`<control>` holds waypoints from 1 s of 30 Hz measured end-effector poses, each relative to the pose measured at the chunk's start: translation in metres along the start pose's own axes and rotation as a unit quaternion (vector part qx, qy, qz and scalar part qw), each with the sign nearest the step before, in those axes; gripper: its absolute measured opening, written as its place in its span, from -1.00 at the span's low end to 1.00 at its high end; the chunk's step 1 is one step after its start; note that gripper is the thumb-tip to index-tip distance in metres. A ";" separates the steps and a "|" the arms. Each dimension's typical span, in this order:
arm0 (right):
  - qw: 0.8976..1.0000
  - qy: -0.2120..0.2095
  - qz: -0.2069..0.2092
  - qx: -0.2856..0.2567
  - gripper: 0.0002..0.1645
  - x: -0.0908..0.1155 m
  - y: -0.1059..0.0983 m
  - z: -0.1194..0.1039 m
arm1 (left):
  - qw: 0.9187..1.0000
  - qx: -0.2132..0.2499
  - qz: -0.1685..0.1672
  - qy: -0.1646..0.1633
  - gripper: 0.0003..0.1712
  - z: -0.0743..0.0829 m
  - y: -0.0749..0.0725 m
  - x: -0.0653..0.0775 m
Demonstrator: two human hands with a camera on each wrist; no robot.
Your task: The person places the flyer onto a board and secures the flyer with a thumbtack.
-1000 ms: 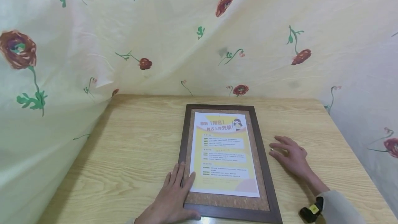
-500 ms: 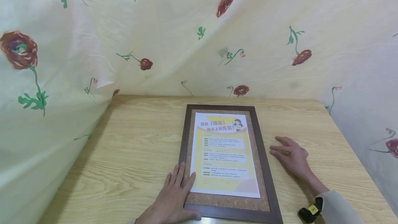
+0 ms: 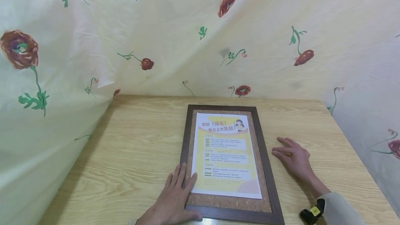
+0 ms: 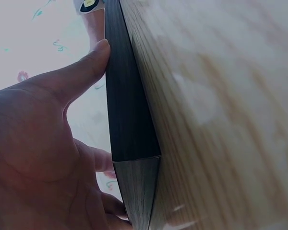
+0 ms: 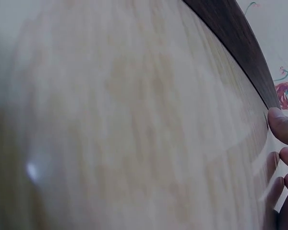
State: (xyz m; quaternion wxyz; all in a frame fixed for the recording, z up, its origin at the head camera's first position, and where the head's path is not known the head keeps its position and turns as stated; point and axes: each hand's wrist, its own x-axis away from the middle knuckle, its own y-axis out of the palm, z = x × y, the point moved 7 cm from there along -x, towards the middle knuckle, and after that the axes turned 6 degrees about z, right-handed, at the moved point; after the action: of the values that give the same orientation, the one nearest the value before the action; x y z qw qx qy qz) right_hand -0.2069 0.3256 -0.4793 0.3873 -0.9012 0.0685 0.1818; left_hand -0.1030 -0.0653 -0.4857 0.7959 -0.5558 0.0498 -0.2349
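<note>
In the head view a cork board with a dark brown frame (image 3: 265,169) lies flat on the table. A yellow and white printed poster (image 3: 226,155) lies on its cork, with a small dark mark at the top. My left hand (image 3: 173,195) rests on the lower left corner with straight fingers. Its thumb touches the frame's side (image 4: 127,96) in the left wrist view. To the right of the board, my right hand (image 3: 295,157) rests on the table, fingers loosely bent toward the frame. Its thumb (image 5: 282,125) shows in the right wrist view; I see nothing held.
The wood-grain table (image 3: 134,141) extends on both sides of the board. A cream cloth with printed flowers (image 3: 175,44) hangs behind and along the sides. A black device with a yellow tag (image 3: 312,214) is on the right wrist.
A tiny pale spot seen at the right thumb tip one second ago no longer shows. The right thumb and fingers have shifted very slightly. The left hand and the board stay put.
</note>
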 end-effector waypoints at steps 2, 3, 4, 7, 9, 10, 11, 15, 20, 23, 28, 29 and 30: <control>1.000 0.005 -0.004 -0.001 -0.85 0.000 0.000 0.000 | 1.000 -0.001 -0.001 0.000 0.44 0.000 0.000 0.000; 1.000 0.008 -0.007 -0.001 -0.84 0.000 0.000 0.000 | 1.000 0.000 0.000 0.002 0.43 0.000 0.000 0.000; 1.000 0.014 -0.011 -0.004 -0.83 0.001 -0.001 0.000 | 1.000 0.001 0.000 0.003 0.43 0.000 0.000 0.000; 0.999 0.036 -0.024 -0.014 -0.78 0.000 -0.002 0.000 | 1.000 0.004 0.001 0.005 0.43 0.000 0.000 0.001; 0.999 0.043 -0.031 -0.014 -0.77 -0.001 -0.004 -0.002 | 1.000 0.005 0.000 0.005 0.43 0.000 -0.001 0.001; 0.998 0.046 -0.033 -0.013 -0.77 -0.002 -0.005 -0.002 | 1.000 0.005 0.000 0.004 0.43 0.000 -0.001 0.001; 0.998 0.048 -0.036 -0.009 -0.77 -0.002 -0.005 -0.003 | 1.000 0.007 0.000 0.005 0.43 0.001 -0.001 0.002; 0.998 0.044 -0.035 0.009 -0.81 -0.004 -0.008 -0.007 | 1.000 0.009 0.000 0.006 0.43 0.001 -0.002 0.002; 0.999 0.041 -0.032 0.015 -0.82 -0.008 -0.013 -0.012 | 1.000 0.006 -0.001 0.007 0.44 0.002 -0.002 0.002; 0.998 0.046 -0.034 0.018 -0.79 -0.012 -0.018 -0.015 | 1.000 0.005 -0.001 0.006 0.44 0.002 -0.002 0.002; 0.998 0.047 -0.035 0.037 -0.78 -0.020 -0.024 -0.026 | 1.000 0.006 0.001 0.005 0.44 0.001 -0.002 0.003; 0.998 0.047 -0.034 0.039 -0.78 -0.021 -0.025 -0.028 | 1.000 0.006 0.001 0.006 0.44 0.001 -0.002 0.003; 0.998 0.046 -0.033 0.042 -0.79 -0.022 -0.026 -0.030 | 1.000 0.007 0.002 0.007 0.44 0.001 -0.002 0.003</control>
State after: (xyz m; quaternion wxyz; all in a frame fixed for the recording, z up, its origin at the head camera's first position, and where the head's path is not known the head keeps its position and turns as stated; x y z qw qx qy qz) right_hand -0.2126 0.3217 -0.4344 0.4273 -0.8932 0.0640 0.1245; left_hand -0.1009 -0.0660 -0.4829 0.7997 -0.5485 0.0548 -0.2379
